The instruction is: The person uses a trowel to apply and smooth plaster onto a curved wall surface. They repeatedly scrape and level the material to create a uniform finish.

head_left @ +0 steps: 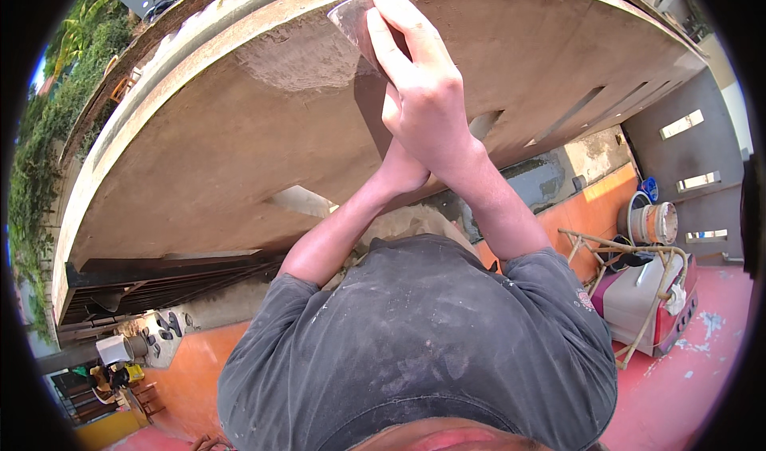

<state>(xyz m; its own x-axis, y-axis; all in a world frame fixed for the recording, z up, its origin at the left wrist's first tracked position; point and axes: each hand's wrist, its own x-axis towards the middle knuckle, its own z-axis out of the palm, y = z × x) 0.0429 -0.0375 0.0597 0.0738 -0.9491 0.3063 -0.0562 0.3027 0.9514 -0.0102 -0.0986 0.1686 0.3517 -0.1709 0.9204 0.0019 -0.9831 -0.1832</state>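
Observation:
My right hand (423,92) reaches up along the beige plastered wall (183,172), its fingers closed on a flat metal scraper (347,22). The blade lies against the wall just below its pale top edge, beside a rough, lighter patch (287,60). My left hand (405,165) is mostly hidden behind the right one, with the wrists crossed. I cannot make out its fingers or what they hold.
Openings pierce the wall. Dark metal bars (159,287) are at lower left, near sandals (167,323). On my right stand buckets (654,221), a pink-and-white appliance (646,307) with poles (670,263) against it, and a grey slotted wall (678,148). Greenery (60,108) lies beyond.

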